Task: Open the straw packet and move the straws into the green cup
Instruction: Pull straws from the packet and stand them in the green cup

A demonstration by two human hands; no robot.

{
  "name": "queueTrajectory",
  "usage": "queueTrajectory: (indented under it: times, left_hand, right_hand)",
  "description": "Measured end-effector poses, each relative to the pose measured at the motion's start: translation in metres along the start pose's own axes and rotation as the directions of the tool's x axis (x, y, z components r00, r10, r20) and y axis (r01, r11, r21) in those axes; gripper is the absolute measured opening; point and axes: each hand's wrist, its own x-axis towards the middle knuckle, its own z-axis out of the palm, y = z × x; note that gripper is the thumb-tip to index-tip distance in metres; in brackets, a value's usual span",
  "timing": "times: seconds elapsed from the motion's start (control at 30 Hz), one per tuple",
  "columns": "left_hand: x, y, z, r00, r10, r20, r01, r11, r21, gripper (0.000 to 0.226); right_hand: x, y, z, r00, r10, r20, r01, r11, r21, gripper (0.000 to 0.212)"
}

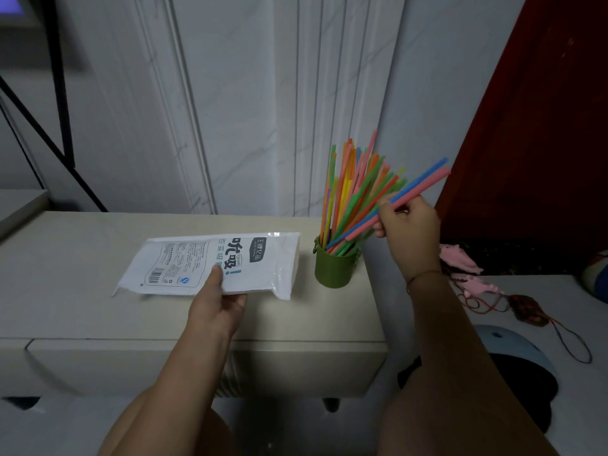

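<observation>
A cream, smooth-topped worktop (82, 258) spans the middle, with a pale drawer front (131, 363) below its front edge. Behind it rises a white marble-veined wall with vertical mouldings (237, 110). A black metal frame of slanted bars (62, 93) stands at the left. A dark red panel (543, 126) fills the upper right. On a white surface (543, 284) to the right lie pink soft pieces (460, 258) and a thin red cord (572, 343) joined to a dark reddish pendant (529, 307), near a light-blue rounded object (513, 343).

Green cup (333, 270); straws (353, 189) pink, orange, green, blue, yellow; packet (210, 266) white, dark print; cabinet (82, 258) cream.
</observation>
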Motion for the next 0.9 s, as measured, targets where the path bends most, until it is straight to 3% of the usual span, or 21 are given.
queueTrajectory:
  times: [0.43, 0.6, 0.73, 0.9]
  left_hand:
    - [-0.004, -0.007, 0.000, 0.999, -0.054, 0.006, 0.054, 0.999, 0.002, 0.009]
    - [-0.006, -0.009, 0.000, 0.998, -0.068, 0.012, 0.068, 0.998, 0.008, 0.010]
    - [-0.007, -0.006, 0.000, 0.998, -0.064, 0.021, 0.064, 0.998, 0.002, 0.009]
    - [-0.010, -0.007, 0.001, 0.996, -0.092, 0.010, 0.093, 0.995, -0.028, 0.009]
  right_hand:
    - [-0.004, 0.042, 0.041, 0.941, 0.201, 0.271, -0.115, 0.946, -0.303, 0.021]
    - [-0.008, 0.044, 0.040, 0.922, 0.251, 0.294, -0.169, 0.946, -0.277, 0.020]
    - [-0.008, 0.042, 0.030, 0.931, 0.252, 0.265, -0.234, 0.967, -0.098, 0.020]
    - [-0.011, 0.043, 0.032, 0.944, 0.244, 0.221, -0.221, 0.967, -0.124, 0.009]
